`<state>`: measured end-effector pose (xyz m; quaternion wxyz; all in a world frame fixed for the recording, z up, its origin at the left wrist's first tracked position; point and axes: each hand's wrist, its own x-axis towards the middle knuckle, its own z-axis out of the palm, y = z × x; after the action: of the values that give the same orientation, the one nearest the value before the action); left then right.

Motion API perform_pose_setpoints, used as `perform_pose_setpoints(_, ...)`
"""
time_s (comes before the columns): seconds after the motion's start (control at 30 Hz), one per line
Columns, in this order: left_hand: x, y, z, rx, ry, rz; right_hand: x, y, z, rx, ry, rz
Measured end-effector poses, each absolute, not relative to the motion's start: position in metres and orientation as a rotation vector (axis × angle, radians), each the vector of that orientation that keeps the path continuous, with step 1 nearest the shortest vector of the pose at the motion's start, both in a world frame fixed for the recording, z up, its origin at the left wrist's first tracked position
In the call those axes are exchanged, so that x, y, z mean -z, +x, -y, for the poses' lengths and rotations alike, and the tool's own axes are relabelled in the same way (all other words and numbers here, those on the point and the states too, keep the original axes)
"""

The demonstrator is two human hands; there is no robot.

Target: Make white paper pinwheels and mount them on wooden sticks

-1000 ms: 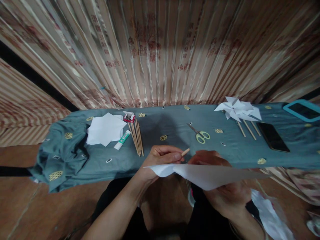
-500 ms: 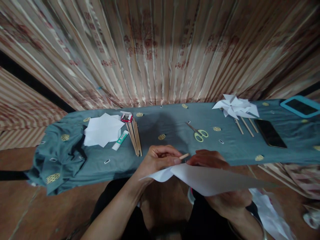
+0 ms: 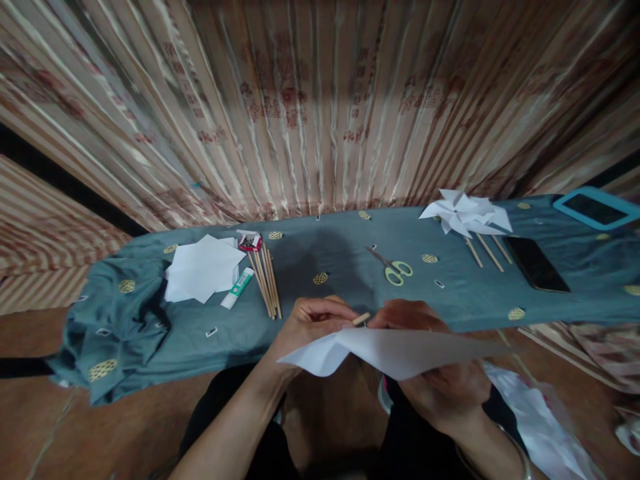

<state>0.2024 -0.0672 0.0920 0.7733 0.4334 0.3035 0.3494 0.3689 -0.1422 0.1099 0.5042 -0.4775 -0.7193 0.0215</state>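
Observation:
My left hand (image 3: 314, 325) is closed on a thin wooden stick (image 3: 361, 319), whose end pokes out past the fingertips. My right hand (image 3: 413, 315) grips a white paper pinwheel (image 3: 400, 350) just beside the stick's end. The paper spreads in front of both hands and hides part of the right palm and fingers. A thin pin-like piece seems to show between stick and paper, too small to make out surely. Beyond the hands lie scissors (image 3: 399, 272) with light green handles.
On the cloth-covered table (image 3: 330, 303) are white paper sheets (image 3: 203, 267), a glue stick (image 3: 237, 288), several wooden sticks (image 3: 267, 283) and a small red box of pins (image 3: 250, 241). To the right are finished paper pinwheels (image 3: 465, 213), a black phone (image 3: 537, 263) and a blue-framed device (image 3: 597, 208).
The pinwheel paper has tilted and swung slightly left with my right hand. The stick's end now sits a little lower and closer to the right fingers. The camera view has shifted slightly.

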Motion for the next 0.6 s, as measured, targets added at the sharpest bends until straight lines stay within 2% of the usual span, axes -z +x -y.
perform_pose_setpoints(0.3, -0.1, 0.198, 0.072, -0.715, 0.989, -0.692, -0.111, 0.381, 0.152, -0.117, -1.143, 1.924)
perform_pose_setpoints(0.6, -0.098, 0.198, 0.07, -0.72, 1.019, -0.717, -0.114, 0.371, 0.152, -0.098, -1.139, 1.831)
